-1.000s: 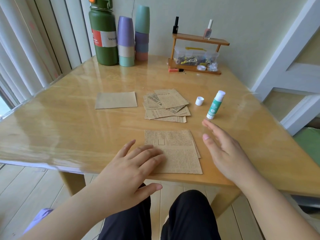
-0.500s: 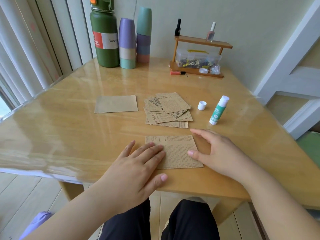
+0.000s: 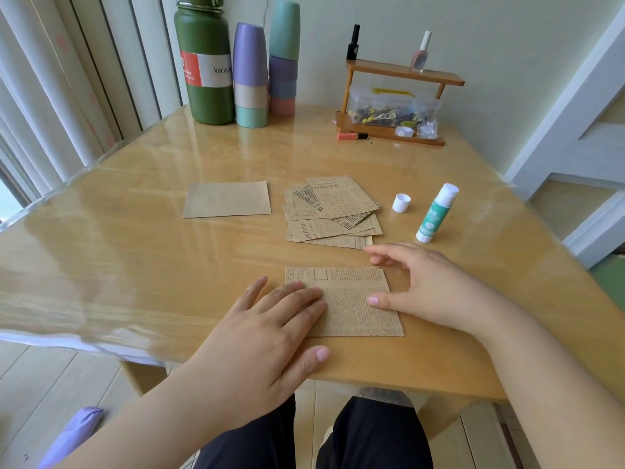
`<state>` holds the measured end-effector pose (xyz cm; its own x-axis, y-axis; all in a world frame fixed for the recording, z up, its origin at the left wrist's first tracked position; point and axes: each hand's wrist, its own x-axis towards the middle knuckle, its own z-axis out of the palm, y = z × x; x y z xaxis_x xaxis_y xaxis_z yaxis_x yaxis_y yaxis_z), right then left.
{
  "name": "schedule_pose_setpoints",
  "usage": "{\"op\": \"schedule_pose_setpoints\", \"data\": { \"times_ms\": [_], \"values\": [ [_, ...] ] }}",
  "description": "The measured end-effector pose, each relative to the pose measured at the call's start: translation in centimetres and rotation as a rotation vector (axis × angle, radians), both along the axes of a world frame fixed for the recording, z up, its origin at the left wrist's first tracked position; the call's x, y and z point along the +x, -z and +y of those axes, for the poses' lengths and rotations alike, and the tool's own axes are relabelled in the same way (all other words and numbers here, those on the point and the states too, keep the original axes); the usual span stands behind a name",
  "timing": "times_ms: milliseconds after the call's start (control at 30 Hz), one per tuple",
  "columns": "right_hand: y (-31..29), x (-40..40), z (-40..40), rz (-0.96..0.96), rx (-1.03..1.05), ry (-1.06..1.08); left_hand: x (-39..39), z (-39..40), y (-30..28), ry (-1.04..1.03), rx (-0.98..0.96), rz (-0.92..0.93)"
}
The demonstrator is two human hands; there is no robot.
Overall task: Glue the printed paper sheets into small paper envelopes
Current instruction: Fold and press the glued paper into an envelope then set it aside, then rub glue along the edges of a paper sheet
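A folded printed paper sheet (image 3: 351, 299) lies flat near the table's front edge. My left hand (image 3: 270, 330) rests flat on its left part, fingers spread. My right hand (image 3: 426, 289) lies over its right edge, thumb on the paper, fingers on the table above it. Behind it sits a loose pile of printed sheets (image 3: 333, 211). A plain brown piece (image 3: 227, 199) lies to the pile's left. A green glue stick (image 3: 437, 213) stands uncapped at the right, its white cap (image 3: 401, 202) beside it.
At the back of the wooden table (image 3: 135, 265) stand a green vacuum flask (image 3: 206, 62), stacked cups (image 3: 251, 72) and a small wooden shelf (image 3: 399, 96) with bottles and a clear box. An orange pen (image 3: 351, 135) lies in front of the shelf.
My right hand came down from the air at the right and settled on the sheet's right edge. The sheet now looks shorter, folded. My left hand stayed on the sheet.
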<state>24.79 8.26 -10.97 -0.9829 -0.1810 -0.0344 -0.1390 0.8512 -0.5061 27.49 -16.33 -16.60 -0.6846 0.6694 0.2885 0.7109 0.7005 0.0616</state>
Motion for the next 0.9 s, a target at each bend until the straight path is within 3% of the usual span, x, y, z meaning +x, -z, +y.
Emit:
{"op": "schedule_pose_setpoints", "data": {
  "times_ms": [367,567,900],
  "values": [
    [0.6,0.2,0.0,0.107,-0.056,0.123,0.0,0.1,-0.1,-0.011,0.037,-0.051],
    [0.8,1.2,0.1,0.117,-0.214,0.289,-1.0,1.0,-1.2,-0.028,0.105,-0.068],
    [0.9,1.4,-0.5,0.014,-0.602,0.305,-1.6,1.2,-1.4,-0.027,0.175,-0.083]
  ]
}}
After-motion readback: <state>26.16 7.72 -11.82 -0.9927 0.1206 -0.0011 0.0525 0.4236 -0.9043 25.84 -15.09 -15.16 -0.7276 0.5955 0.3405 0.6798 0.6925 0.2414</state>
